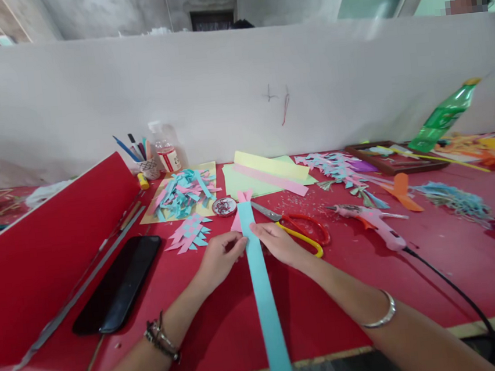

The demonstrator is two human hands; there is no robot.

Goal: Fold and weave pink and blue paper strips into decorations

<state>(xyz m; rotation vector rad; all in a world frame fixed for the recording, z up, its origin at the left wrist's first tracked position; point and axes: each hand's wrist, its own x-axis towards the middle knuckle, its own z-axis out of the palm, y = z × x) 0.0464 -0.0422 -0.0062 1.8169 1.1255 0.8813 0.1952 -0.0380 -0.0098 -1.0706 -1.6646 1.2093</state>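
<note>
A long light-blue paper strip [261, 289] runs from the table's middle toward me and past the front edge. My left hand [220, 259] pinches its left edge near the far end. My right hand [279, 243] pinches the right edge opposite. A pink paper piece [243, 197] lies under the strip's far tip. Scissors [297, 227] with red and yellow handles lie just right of my right hand. A pink glue gun [376, 222] with a black cord lies further right.
A black phone [119, 282] and a red board [56, 250] lie at left. Cut blue and pink scraps [184, 191], a pen cup [148, 167], a clear bottle [166, 149], a small round tin [224, 206], yellow-green sheets [268, 175] and a green bottle [442, 117] sit before the white partition [238, 87].
</note>
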